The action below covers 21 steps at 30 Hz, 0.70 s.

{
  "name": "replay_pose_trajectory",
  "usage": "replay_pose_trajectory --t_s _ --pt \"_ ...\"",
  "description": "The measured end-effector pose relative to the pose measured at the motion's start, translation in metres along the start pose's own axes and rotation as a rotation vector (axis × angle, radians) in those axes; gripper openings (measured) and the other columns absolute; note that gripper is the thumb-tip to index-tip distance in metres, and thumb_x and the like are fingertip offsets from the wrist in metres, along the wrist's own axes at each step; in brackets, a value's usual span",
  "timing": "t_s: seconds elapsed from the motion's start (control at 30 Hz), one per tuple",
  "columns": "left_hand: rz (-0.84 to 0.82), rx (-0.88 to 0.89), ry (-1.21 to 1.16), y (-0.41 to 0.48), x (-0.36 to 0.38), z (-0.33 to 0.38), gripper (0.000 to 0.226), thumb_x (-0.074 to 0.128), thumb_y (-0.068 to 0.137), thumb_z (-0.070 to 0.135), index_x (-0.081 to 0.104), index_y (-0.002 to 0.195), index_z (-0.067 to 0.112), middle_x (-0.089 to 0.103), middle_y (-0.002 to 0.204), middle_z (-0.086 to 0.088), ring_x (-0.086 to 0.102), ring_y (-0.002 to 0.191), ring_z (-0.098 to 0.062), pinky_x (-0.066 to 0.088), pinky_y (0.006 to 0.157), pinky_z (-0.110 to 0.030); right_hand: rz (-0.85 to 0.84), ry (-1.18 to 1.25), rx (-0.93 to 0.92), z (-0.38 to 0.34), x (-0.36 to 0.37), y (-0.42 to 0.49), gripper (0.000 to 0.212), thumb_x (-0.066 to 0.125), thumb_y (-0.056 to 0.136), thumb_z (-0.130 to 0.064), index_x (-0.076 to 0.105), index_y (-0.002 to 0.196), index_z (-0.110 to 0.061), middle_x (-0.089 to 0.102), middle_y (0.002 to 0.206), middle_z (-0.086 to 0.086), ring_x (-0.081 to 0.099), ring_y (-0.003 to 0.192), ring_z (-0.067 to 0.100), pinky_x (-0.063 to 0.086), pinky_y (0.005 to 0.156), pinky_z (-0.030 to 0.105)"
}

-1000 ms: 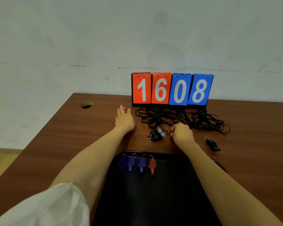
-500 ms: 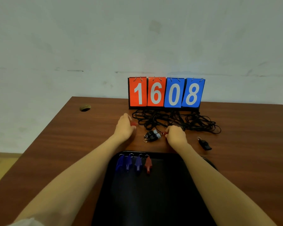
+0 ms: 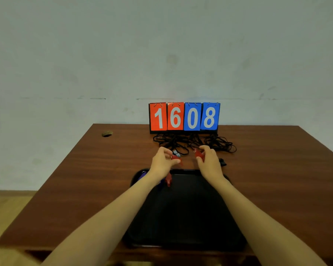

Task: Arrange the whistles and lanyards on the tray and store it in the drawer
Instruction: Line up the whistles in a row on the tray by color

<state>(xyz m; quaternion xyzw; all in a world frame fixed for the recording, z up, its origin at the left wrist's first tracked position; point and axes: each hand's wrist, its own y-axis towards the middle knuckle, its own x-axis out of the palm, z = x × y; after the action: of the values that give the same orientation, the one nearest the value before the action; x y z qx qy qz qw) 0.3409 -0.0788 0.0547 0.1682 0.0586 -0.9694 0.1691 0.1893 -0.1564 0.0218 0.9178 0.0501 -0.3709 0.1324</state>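
My left hand pinches a red whistle and my right hand a second red whistle just beyond the far edge of the tray; light, hard, slick plastic, I judge, best gripped across the body

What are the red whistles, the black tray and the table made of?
The red whistles look like plastic: bright, even colour and a smooth, moulded shape. The tray is probably matte black plastic, dull with rounded corners. The table is brown with grain streaks: wood or a wood-look laminate, I cannot tell which.
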Motion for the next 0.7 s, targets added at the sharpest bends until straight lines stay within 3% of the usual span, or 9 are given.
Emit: replay_pose_trajectory --t_s 0.1,0.2,0.3,0.47,0.7 --pt "0.020 0.012 -0.089 -0.015 0.004 0.007 0.024 0.068 0.084 0.010 0.053 0.102 0.015 0.057 0.111 -0.001 0.052 0.098 -0.011 0.041 0.069 -0.017 -0.036 0.043 0.003 0.001 -0.009 -0.025 0.040 0.055 0.094 -0.017 0.043 0.132 -0.019 0.048 0.125 0.007 0.052 0.103 0.016 0.042 0.081 0.024" --pt "-0.016 0.025 -0.097 -0.027 0.005 0.007 0.025 0.063 0.087 0.009 0.058 0.110 0.015 0.055 0.113 0.001 0.054 0.103 -0.011 0.041 0.071 -0.016 -0.068 0.058 0.018 0.004 -0.015 -0.043 0.036 0.054 0.094 -0.019 0.044 0.128 -0.024 0.048 0.122 0.007 0.054 0.102 0.019 0.042 0.078 0.025" --pt "-0.070 0.010 0.044 -0.034 0.008 0.000 0.038 0.058 0.091 0.011 0.055 0.128 0.017 0.053 0.113 -0.001 0.053 0.107 -0.016 0.041 0.083 -0.025 -0.090 0.088 0.030 0.006 -0.016 -0.055 0.031 0.054 0.094 -0.020 0.047 0.123 -0.024 0.047 0.120 0.006 0.054 0.101 0.021 0.043 0.079 0.028" --pt "-0.212 -0.029 0.270 -0.047 0.025 -0.015 0.056 0.057 0.091 0.008 0.036 0.141 0.018 0.059 0.092 -0.003 0.059 0.089 -0.017 0.050 0.087 -0.032 -0.123 0.101 0.032 0.004 -0.013 -0.068 0.028 0.052 0.095 -0.021 0.046 0.122 -0.022 0.046 0.114 0.004 0.051 0.094 0.015 0.042 0.081 0.027" --pt "-0.244 -0.061 0.367 -0.049 0.052 -0.043 0.041 0.060 0.089 0.010 0.046 0.127 0.013 0.056 0.082 0.004 0.058 0.085 -0.014 0.048 0.087 -0.031 -0.153 0.088 0.057 0.014 -0.015 -0.074 0.031 0.052 0.095 -0.021 0.046 0.125 -0.018 0.045 0.105 0.001 0.050 0.088 0.014 0.039 0.077 0.026"
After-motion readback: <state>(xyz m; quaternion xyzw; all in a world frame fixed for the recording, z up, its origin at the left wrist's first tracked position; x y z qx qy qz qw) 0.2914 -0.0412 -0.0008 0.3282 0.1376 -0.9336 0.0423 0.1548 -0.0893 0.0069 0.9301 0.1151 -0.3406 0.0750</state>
